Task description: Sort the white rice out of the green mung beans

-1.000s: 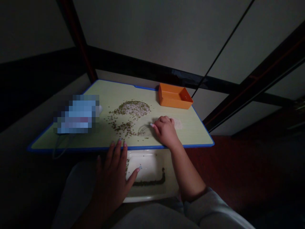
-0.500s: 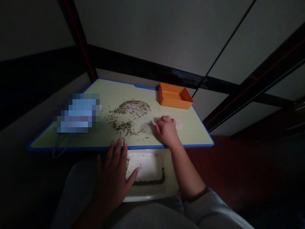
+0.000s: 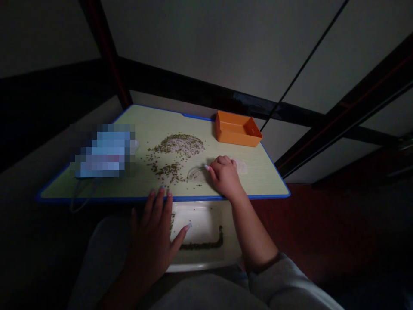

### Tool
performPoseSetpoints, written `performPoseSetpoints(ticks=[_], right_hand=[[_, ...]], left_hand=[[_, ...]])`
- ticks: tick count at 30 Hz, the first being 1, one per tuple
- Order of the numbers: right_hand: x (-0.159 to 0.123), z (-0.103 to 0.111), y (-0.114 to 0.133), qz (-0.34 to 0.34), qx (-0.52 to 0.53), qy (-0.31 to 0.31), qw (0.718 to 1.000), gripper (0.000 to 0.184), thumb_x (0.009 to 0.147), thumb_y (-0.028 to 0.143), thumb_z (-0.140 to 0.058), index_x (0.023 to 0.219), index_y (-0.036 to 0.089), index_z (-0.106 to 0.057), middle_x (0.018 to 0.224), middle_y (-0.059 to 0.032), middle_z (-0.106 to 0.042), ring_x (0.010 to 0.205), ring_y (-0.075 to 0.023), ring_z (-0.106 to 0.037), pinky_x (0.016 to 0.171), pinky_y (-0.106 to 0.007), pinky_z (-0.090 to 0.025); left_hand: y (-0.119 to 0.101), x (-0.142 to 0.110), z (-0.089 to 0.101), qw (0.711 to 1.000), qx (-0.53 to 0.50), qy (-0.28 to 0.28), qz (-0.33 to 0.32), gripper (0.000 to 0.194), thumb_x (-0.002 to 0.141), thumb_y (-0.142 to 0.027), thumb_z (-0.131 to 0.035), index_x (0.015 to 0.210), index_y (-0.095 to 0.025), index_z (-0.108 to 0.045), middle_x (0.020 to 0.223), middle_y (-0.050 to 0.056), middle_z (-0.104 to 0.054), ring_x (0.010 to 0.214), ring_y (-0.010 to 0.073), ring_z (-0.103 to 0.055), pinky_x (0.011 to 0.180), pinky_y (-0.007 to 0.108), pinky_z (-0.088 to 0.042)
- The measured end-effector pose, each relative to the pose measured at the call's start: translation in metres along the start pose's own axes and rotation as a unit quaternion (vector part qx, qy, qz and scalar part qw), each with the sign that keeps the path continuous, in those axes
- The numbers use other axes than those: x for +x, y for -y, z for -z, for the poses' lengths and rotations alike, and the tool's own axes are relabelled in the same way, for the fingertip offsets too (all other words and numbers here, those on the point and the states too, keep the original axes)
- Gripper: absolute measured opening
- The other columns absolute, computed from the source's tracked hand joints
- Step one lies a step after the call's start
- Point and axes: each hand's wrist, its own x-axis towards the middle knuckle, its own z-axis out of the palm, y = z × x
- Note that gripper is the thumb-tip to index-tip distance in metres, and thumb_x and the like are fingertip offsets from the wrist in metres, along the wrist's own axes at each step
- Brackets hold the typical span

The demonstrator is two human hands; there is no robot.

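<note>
My right hand (image 3: pixel 224 176) is closed above the tabletop, wrapped round what looks like a wire whisk (image 3: pixel 194 172). Only its thin curved loops show, left of my thumb; the handle is hidden. Left of the loops lies a spread of small green beans (image 3: pixel 167 171), mixed with whitish grains (image 3: pixel 181 145) in the heap farther back. A pale patch of grains (image 3: pixel 239 166) sits just right of my knuckles. My left hand (image 3: pixel 155 232) is open, its fingers spread near the table's front edge, its thumb over a white basin (image 3: pixel 200 268) with green beans along its inner edge.
The light table (image 3: pixel 258 183) has a blue rim. At its back right stands an orange box (image 3: pixel 238 137). A blurred-out bluish device (image 3: pixel 106 153) lies at the left, with a cable loop (image 3: pixel 77 200) hanging over the front edge. Cabinet panels (image 3: pixel 209 47) rise behind.
My right hand and the whisk loops shift slightly right, then back left. My left hand stays put over the basin. The heaps look nearly the same.
</note>
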Motion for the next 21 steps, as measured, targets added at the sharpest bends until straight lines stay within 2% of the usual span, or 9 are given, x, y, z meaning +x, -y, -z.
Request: performPoseSetpoints(ticks=[21], right_hand=[[0.0046,0.0033,0.0075,-0.035,-0.035,0.013,0.999,0.033,0.098,0.036,-0.042,0.085,0.019,-0.067,0.094,-0.0091,-0.061,0.096,-0.0229,-0.048,0.081,-0.036,-0.029]], left_hand=[[-0.0001,0.0003,0.0022,1.0,-0.004,0.005,-0.003,0.076,0.086,-0.049,-0.039,0.149,-0.015,-0.013,0.157,0.018,-0.025,0.147,0.0336,-0.018,0.11,0.065,-0.024]])
